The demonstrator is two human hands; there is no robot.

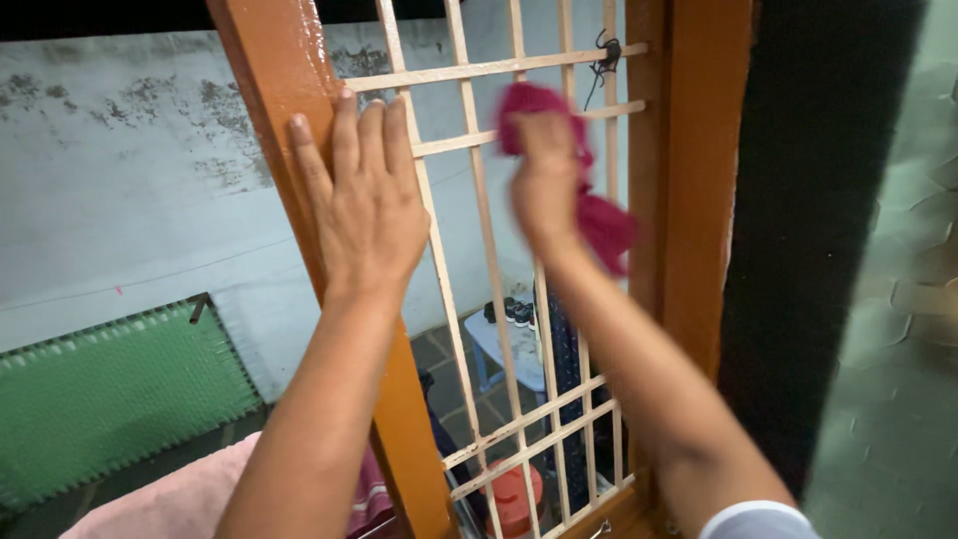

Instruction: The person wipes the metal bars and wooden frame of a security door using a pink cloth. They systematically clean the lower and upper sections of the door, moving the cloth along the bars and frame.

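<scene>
My left hand [367, 205] lies flat, fingers together, against the orange wooden frame [279, 80] of a window with a pale wooden grille [469, 250]. My right hand [546, 180] is closed around a magenta cloth [599, 215] and presses it against the grille bars near the upper right. The right hand and cloth look motion-blurred. The cloth bunches above the fist and hangs below it on the right.
The right frame post [699, 170] is orange, with a dark wall [818, 240] beside it. Through the grille I see a stained white wall [130, 200], a green panel [110, 399], a pink fabric [190, 499], a small blue table [504, 344] and a red container [514, 494].
</scene>
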